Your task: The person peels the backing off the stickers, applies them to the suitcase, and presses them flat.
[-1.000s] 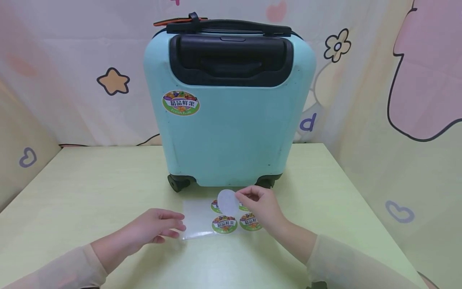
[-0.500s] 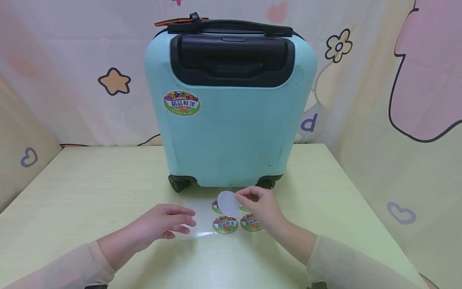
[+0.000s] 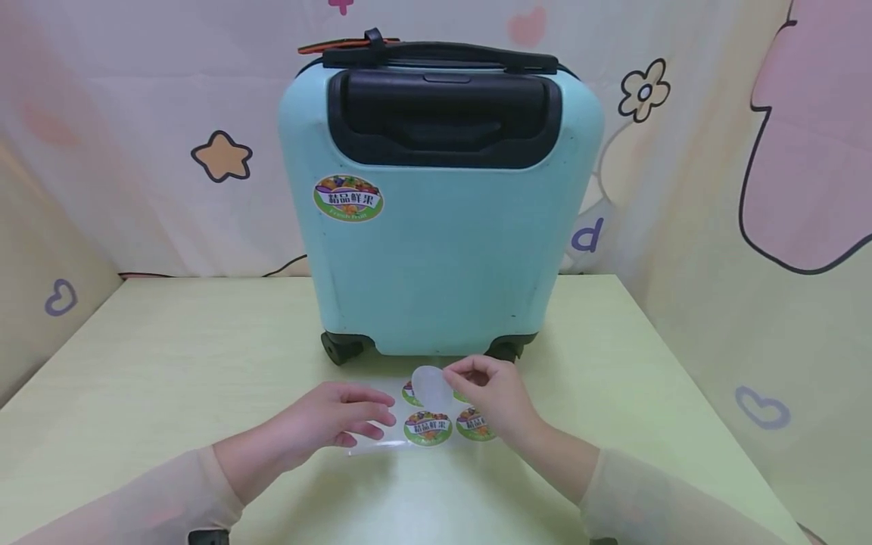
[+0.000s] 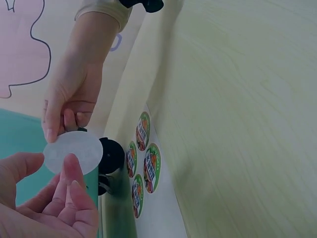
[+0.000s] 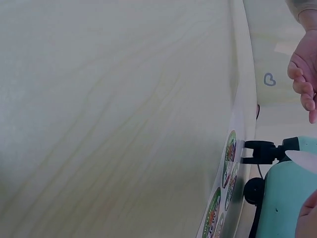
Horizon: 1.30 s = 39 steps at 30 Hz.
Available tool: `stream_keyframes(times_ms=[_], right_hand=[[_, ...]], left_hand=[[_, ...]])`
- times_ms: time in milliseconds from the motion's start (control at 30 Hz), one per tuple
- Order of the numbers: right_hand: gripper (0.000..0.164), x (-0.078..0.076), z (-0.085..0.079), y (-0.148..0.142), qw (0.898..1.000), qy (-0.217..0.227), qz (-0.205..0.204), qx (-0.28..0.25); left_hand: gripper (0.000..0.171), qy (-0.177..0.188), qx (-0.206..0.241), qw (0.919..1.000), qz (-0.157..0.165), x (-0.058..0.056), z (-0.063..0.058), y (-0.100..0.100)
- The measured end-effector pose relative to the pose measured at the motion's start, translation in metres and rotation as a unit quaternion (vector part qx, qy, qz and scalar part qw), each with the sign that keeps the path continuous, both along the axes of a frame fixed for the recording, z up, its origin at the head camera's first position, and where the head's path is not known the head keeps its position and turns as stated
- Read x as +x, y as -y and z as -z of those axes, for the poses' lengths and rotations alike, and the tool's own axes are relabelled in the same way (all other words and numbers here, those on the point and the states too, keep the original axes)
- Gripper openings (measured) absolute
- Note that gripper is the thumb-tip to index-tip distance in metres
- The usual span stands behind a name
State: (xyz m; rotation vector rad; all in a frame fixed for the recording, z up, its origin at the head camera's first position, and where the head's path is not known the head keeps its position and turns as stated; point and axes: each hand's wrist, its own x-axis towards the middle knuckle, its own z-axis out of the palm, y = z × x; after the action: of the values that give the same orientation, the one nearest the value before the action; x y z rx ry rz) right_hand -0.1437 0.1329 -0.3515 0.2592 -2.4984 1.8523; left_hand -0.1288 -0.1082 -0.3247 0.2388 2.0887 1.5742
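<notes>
My right hand [image 3: 496, 393] pinches an oval sticker [image 3: 431, 387] by its right edge between thumb and fingertip, its white back towards me. The left hand [image 3: 337, 418] hovers to the left with relaxed fingers spread, holding nothing. In the left wrist view its fingertips come close to the sticker [image 4: 74, 148]; whether they touch it I cannot tell. Below both hands a sticker sheet [image 3: 391, 445] lies on the table, bearing several oval fruit stickers. Behind it stands a light blue suitcase [image 3: 443, 257], with one fruit sticker [image 3: 349, 198] at the upper left of its front.
The suitcase's black wheels [image 3: 344, 348] rest on the pale table [image 3: 204, 333], just behind the sheet. A black top handle [image 3: 439, 54] carries an orange-edged strap or tag. Patterned cloth [image 3: 157, 182] hangs behind and at both sides.
My left hand has moved right, from the sheet's left edge towards the sticker. The right hand keeps its pinch on the sticker nearly in place. The head view has shifted slightly.
</notes>
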Motion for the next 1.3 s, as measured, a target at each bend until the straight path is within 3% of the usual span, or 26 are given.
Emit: stream_keyframes(times_ms=[400, 733, 1000, 1300], right_hand=[[0.006, 0.002, 0.001, 0.002, 0.998, -0.063, -0.018, 0.023], [0.003, 0.006, 0.001, 0.004, 0.986, -0.152, -0.049, 0.050], [0.010, 0.007, 0.004, 0.006, 0.954, -0.277, -0.078, 0.081], [0.011, 0.007, 0.006, 0.008, 0.896, -0.406, -0.103, 0.147]], left_hand=[[0.039, -0.005, 0.030, 0.9995, 0.012, 0.000, -0.006, -0.014], [0.038, 0.000, 0.054, 0.9985, 0.006, 0.000, -0.009, -0.020], [0.034, 0.002, 0.065, 0.9979, -0.002, 0.000, -0.010, -0.023], [0.035, -0.001, 0.078, 0.9968, -0.015, 0.000, -0.008, -0.024]])
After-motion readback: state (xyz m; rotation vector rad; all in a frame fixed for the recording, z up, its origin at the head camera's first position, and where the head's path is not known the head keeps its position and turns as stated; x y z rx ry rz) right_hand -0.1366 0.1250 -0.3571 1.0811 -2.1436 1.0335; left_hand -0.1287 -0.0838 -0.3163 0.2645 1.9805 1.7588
